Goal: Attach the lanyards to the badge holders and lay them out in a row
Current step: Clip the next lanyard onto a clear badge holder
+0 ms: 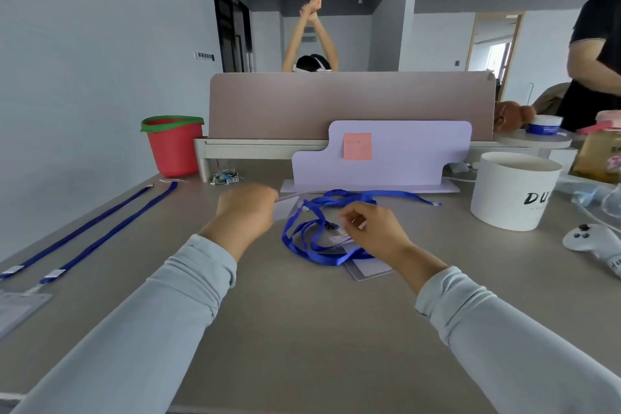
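Centrally on the worktop (302,329), the left hand (247,208) grips a clear badge holder (287,210) while the right hand (373,228) pinches an end of the tangled blue lanyards (302,247); straightened straps (100,238) lie far left.

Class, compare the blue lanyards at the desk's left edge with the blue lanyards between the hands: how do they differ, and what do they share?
The left lanyards lie stretched straight, side by side; the middle lanyards sit in tangled loops. Neither hand touches the left lanyards; the right hand pinches at the middle lanyards, while the left hand holds a badge holder beside them. Both are blue straps on the desk.
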`<action>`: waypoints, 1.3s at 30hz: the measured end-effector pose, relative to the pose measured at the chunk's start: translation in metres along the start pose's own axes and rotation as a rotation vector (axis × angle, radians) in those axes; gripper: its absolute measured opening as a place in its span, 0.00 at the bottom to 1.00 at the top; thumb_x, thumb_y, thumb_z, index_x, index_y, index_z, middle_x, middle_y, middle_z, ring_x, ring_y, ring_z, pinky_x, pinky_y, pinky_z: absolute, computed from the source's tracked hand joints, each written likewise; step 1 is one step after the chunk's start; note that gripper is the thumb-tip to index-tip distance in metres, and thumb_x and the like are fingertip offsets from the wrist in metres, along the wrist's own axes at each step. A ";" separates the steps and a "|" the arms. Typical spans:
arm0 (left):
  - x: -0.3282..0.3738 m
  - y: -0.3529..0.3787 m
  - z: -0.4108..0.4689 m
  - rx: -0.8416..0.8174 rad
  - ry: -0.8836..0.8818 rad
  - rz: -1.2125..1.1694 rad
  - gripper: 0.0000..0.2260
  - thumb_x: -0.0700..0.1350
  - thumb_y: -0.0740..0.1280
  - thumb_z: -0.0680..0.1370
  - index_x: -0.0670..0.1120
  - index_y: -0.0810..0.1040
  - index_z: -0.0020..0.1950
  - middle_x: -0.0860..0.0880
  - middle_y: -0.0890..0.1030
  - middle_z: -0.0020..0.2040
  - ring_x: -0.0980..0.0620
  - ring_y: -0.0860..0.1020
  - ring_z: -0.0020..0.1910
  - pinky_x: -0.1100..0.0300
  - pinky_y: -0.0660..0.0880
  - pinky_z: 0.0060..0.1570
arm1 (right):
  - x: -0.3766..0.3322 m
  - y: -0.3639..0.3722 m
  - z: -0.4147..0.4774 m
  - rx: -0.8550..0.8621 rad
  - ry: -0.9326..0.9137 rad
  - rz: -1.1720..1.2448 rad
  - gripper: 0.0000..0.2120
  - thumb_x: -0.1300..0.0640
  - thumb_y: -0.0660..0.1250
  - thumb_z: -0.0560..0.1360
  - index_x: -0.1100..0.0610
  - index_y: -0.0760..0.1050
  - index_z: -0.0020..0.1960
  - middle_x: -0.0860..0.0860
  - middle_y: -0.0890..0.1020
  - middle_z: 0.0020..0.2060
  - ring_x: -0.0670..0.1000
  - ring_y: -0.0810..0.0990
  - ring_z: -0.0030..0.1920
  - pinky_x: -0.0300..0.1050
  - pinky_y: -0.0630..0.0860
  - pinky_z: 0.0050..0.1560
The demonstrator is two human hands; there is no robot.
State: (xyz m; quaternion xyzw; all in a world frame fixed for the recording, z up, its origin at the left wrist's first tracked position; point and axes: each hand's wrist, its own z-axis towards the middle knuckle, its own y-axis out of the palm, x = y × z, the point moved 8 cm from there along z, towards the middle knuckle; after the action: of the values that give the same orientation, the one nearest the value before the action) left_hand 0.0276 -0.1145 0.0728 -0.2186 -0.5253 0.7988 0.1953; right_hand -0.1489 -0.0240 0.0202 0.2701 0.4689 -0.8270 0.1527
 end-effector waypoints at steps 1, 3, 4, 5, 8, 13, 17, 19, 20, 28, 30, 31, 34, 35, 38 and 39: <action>0.006 -0.008 0.001 0.036 0.024 0.033 0.14 0.37 0.60 0.75 0.50 0.76 0.56 0.47 0.79 0.49 0.45 0.77 0.48 0.58 0.67 0.37 | -0.005 -0.002 0.002 0.025 -0.013 0.015 0.09 0.57 0.64 0.76 0.55 0.77 0.55 0.46 0.79 0.45 0.46 0.76 0.45 0.39 0.74 0.49; 0.015 -0.020 0.001 0.132 0.076 0.037 0.13 0.38 0.60 0.75 0.50 0.75 0.57 0.47 0.80 0.49 0.45 0.78 0.48 0.58 0.66 0.36 | -0.011 -0.001 0.007 0.026 -0.024 0.051 0.14 0.56 0.65 0.75 0.54 0.74 0.61 0.47 0.78 0.53 0.46 0.76 0.51 0.39 0.73 0.53; 0.017 -0.024 0.001 0.175 0.100 0.006 0.12 0.40 0.60 0.76 0.50 0.75 0.57 0.47 0.80 0.49 0.45 0.78 0.48 0.59 0.66 0.36 | -0.012 0.001 0.011 0.011 -0.027 0.057 0.17 0.55 0.65 0.75 0.53 0.71 0.64 0.48 0.77 0.58 0.47 0.76 0.57 0.40 0.72 0.57; 0.018 -0.027 0.000 0.211 0.121 -0.048 0.11 0.41 0.60 0.77 0.50 0.75 0.57 0.48 0.80 0.49 0.46 0.78 0.48 0.59 0.65 0.37 | -0.012 0.003 0.014 -0.006 -0.032 0.044 0.21 0.54 0.66 0.75 0.53 0.69 0.67 0.48 0.74 0.63 0.49 0.73 0.62 0.42 0.71 0.62; 0.017 -0.029 0.000 0.254 0.175 -0.317 0.10 0.47 0.64 0.76 0.51 0.78 0.56 0.51 0.80 0.51 0.49 0.77 0.50 0.61 0.68 0.40 | -0.010 0.009 0.022 -0.068 -0.038 -0.020 0.31 0.50 0.70 0.72 0.51 0.62 0.71 0.47 0.66 0.71 0.50 0.64 0.70 0.46 0.64 0.70; -0.005 -0.030 0.003 0.304 0.064 -0.763 0.19 0.48 0.73 0.70 0.51 0.74 0.60 0.53 0.79 0.46 0.53 0.76 0.43 0.61 0.69 0.44 | 0.007 0.015 0.032 -0.131 0.027 0.167 0.04 0.58 0.70 0.73 0.54 0.78 0.47 0.49 0.80 0.54 0.48 0.77 0.54 0.45 0.72 0.59; -0.023 -0.018 0.011 0.368 -0.071 -1.035 0.18 0.45 0.74 0.69 0.48 0.73 0.57 0.53 0.78 0.48 0.56 0.75 0.48 0.65 0.69 0.46 | 0.024 0.017 0.031 -0.182 0.089 0.272 0.03 0.61 0.67 0.74 0.54 0.75 0.44 0.51 0.83 0.51 0.48 0.80 0.54 0.47 0.75 0.60; -0.022 -0.009 0.018 0.352 -0.087 -1.085 0.15 0.46 0.73 0.70 0.47 0.74 0.54 0.52 0.80 0.48 0.59 0.76 0.45 0.73 0.68 0.41 | 0.022 0.021 0.029 -0.221 0.084 0.361 0.12 0.60 0.69 0.73 0.46 0.72 0.49 0.43 0.80 0.54 0.44 0.76 0.59 0.42 0.73 0.60; -0.019 -0.006 0.021 0.352 -0.082 -1.098 0.14 0.45 0.73 0.70 0.46 0.75 0.53 0.51 0.81 0.47 0.64 0.76 0.42 0.77 0.67 0.38 | 0.018 0.024 0.028 -0.271 0.079 0.392 0.16 0.61 0.70 0.72 0.43 0.70 0.53 0.39 0.78 0.54 0.40 0.74 0.60 0.40 0.70 0.60; -0.015 0.008 0.037 0.417 -0.087 -1.123 0.08 0.44 0.71 0.72 0.47 0.78 0.50 0.55 0.80 0.42 0.65 0.76 0.38 0.77 0.68 0.34 | 0.017 0.033 0.032 -0.392 0.069 0.494 0.08 0.63 0.66 0.75 0.52 0.77 0.42 0.50 0.84 0.43 0.45 0.83 0.48 0.37 0.77 0.53; -0.012 0.021 0.041 0.398 -0.109 -1.172 0.11 0.44 0.71 0.72 0.49 0.78 0.53 0.56 0.79 0.46 0.61 0.76 0.44 0.75 0.70 0.40 | 0.026 0.023 0.035 -0.338 0.076 0.432 0.08 0.63 0.65 0.76 0.54 0.77 0.40 0.48 0.82 0.35 0.41 0.81 0.38 0.34 0.75 0.47; -0.010 0.029 0.043 0.386 -0.126 -1.188 0.12 0.45 0.71 0.72 0.49 0.78 0.55 0.56 0.79 0.46 0.59 0.76 0.45 0.73 0.69 0.41 | 0.032 0.017 0.037 -0.301 0.078 0.397 0.09 0.63 0.64 0.76 0.55 0.76 0.38 0.47 0.80 0.32 0.41 0.78 0.34 0.34 0.73 0.44; 0.001 0.047 0.047 0.363 -0.175 -1.229 0.10 0.46 0.70 0.73 0.49 0.77 0.54 0.55 0.76 0.37 0.60 0.71 0.37 0.73 0.66 0.34 | 0.045 0.001 0.038 -0.207 0.087 0.366 0.08 0.62 0.63 0.77 0.54 0.76 0.40 0.44 0.75 0.27 0.41 0.72 0.29 0.34 0.71 0.39; 0.006 0.053 0.048 0.355 -0.173 -1.249 0.08 0.46 0.70 0.73 0.49 0.77 0.51 0.56 0.73 0.32 0.59 0.68 0.31 0.71 0.64 0.30 | 0.050 -0.005 0.037 -0.174 0.096 0.384 0.08 0.61 0.63 0.77 0.53 0.77 0.41 0.43 0.74 0.26 0.41 0.71 0.28 0.34 0.71 0.38; 0.019 0.066 0.052 0.321 -0.109 -1.318 0.09 0.49 0.72 0.71 0.51 0.73 0.44 0.55 0.71 0.26 0.59 0.68 0.25 0.71 0.63 0.25 | 0.060 -0.022 0.033 -0.085 0.126 0.444 0.07 0.61 0.65 0.76 0.53 0.79 0.42 0.42 0.75 0.25 0.40 0.71 0.28 0.32 0.71 0.35; 0.022 0.069 0.053 0.300 -0.078 -1.309 0.10 0.51 0.73 0.70 0.52 0.72 0.42 0.54 0.73 0.28 0.59 0.68 0.26 0.71 0.64 0.26 | 0.062 -0.027 0.031 -0.058 0.135 0.462 0.06 0.61 0.66 0.75 0.55 0.80 0.42 0.43 0.76 0.26 0.40 0.71 0.28 0.31 0.70 0.34</action>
State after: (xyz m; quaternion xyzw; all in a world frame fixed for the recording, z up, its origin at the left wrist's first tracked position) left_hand -0.0259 -0.1686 0.0247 0.2036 -0.4393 0.5874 0.6485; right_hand -0.2219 -0.0363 0.0148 0.4205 0.4274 -0.7363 0.3135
